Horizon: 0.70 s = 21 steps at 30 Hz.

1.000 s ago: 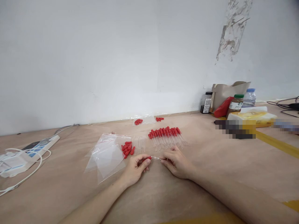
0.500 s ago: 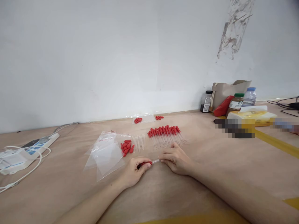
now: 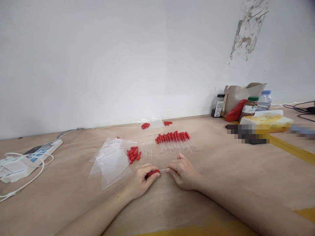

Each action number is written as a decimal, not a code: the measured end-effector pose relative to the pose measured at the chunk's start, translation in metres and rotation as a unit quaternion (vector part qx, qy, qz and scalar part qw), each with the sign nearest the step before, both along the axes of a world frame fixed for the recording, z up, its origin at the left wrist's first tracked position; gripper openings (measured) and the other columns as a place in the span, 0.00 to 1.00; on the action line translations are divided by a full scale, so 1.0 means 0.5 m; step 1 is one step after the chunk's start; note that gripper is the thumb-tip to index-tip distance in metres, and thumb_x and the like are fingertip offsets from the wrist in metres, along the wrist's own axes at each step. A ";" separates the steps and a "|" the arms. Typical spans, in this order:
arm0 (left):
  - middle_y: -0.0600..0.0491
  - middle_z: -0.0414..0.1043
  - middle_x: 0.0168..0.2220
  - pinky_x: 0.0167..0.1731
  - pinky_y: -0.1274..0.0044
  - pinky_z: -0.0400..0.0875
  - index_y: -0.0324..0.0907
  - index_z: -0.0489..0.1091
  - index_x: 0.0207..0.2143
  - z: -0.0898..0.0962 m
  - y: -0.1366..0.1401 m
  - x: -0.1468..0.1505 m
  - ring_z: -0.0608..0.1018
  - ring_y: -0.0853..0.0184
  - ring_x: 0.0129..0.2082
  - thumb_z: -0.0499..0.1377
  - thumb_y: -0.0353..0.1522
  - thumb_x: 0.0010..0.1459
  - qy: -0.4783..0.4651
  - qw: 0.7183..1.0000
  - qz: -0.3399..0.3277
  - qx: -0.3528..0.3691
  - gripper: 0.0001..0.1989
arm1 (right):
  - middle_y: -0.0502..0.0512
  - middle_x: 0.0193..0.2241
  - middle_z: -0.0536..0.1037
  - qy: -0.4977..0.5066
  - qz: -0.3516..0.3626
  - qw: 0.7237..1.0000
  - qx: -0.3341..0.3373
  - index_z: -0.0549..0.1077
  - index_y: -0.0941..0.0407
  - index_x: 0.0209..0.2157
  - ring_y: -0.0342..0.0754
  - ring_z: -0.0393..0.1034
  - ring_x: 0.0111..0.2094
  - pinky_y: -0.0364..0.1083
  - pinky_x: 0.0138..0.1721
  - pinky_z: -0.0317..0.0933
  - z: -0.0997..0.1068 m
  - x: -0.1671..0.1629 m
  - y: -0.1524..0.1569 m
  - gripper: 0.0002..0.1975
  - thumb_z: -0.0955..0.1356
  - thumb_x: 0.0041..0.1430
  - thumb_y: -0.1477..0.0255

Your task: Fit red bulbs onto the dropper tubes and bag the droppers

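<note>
My left hand (image 3: 144, 180) is closed around a red rubber dropper bulb (image 3: 153, 172). From the bulb's open end a thin clear glass dropper tube (image 3: 162, 170) runs to my right hand (image 3: 182, 172), whose thumb and fingers pinch its other end. How deep the tube sits in the bulb is hidden. Beyond my hands lies a row of assembled droppers (image 3: 173, 141), red bulbs pointing toward the wall. Left of them are bare glass tubes (image 3: 146, 149) side by side, then a pile of loose red bulbs (image 3: 133, 154).
Clear zip bags (image 3: 112, 167) overlap left of the bulb pile. Near the wall lie more red bulbs (image 3: 145, 126) on plastic. A power strip (image 3: 36, 162) with white cables is at far left. A jar (image 3: 249, 107), bag (image 3: 237, 95) and tissue pack (image 3: 267, 122) stand back right.
My right hand has shifted slightly down and left, its fingers now pinched more closely on the tube. My left hand still grips the bulb in nearly the same place.
</note>
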<state>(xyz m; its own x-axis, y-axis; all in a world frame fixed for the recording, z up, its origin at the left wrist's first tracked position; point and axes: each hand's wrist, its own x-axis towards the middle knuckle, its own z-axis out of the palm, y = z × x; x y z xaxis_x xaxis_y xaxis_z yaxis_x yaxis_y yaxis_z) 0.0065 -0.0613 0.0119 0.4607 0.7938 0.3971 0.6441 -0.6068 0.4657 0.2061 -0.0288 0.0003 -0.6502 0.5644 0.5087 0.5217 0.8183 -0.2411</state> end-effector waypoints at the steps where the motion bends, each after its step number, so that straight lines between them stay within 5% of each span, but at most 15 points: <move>1: 0.53 0.69 0.26 0.26 0.80 0.62 0.39 0.70 0.32 0.001 0.000 0.000 0.69 0.70 0.26 0.51 0.32 0.59 0.003 1.000 -0.007 0.005 0.10 | 0.49 0.21 0.72 -0.002 -0.003 1.000 -0.007 0.66 0.58 0.23 0.40 0.58 0.22 0.44 0.32 0.42 -0.002 -0.002 -0.001 0.12 0.57 0.57 0.75; 10: 0.51 0.70 0.32 0.30 0.78 0.66 0.40 0.69 0.37 -0.005 0.020 -0.012 0.72 0.69 0.30 0.51 0.30 0.59 -0.008 0.997 -0.038 0.068 0.08 | 0.49 0.22 0.73 -0.020 -0.041 0.996 -0.074 0.68 0.57 0.25 0.41 0.62 0.23 0.44 0.34 0.46 0.015 -0.015 -0.006 0.14 0.56 0.59 0.73; 16: 0.50 0.67 0.37 0.35 0.75 0.67 0.43 0.64 0.46 -0.013 0.023 -0.015 0.70 0.67 0.35 0.54 0.31 0.57 -0.050 0.993 0.025 0.102 0.13 | 0.53 0.28 0.74 -0.074 -0.049 0.996 -0.004 0.72 0.56 0.27 0.46 0.64 0.34 0.45 0.35 0.47 0.052 0.011 -0.011 0.09 0.61 0.54 0.72; 19: 0.51 0.64 0.35 0.28 0.77 0.67 0.42 0.58 0.48 -0.019 0.015 -0.012 0.69 0.69 0.28 0.55 0.32 0.55 -0.068 0.991 0.095 0.064 0.18 | 0.52 0.25 0.74 -0.034 -0.125 0.989 -0.065 0.72 0.56 0.23 0.44 0.65 0.30 0.44 0.32 0.50 0.052 0.033 0.018 0.10 0.61 0.52 0.72; 21: 0.53 0.64 0.31 0.26 0.78 0.65 0.41 0.62 0.43 -0.019 0.011 -0.010 0.68 0.70 0.26 0.54 0.32 0.55 -0.035 0.997 0.071 0.019 0.12 | 0.51 0.22 0.73 0.024 -0.182 0.972 -0.146 0.71 0.57 0.22 0.43 0.64 0.25 0.41 0.27 0.50 0.052 0.043 0.051 0.11 0.61 0.52 0.70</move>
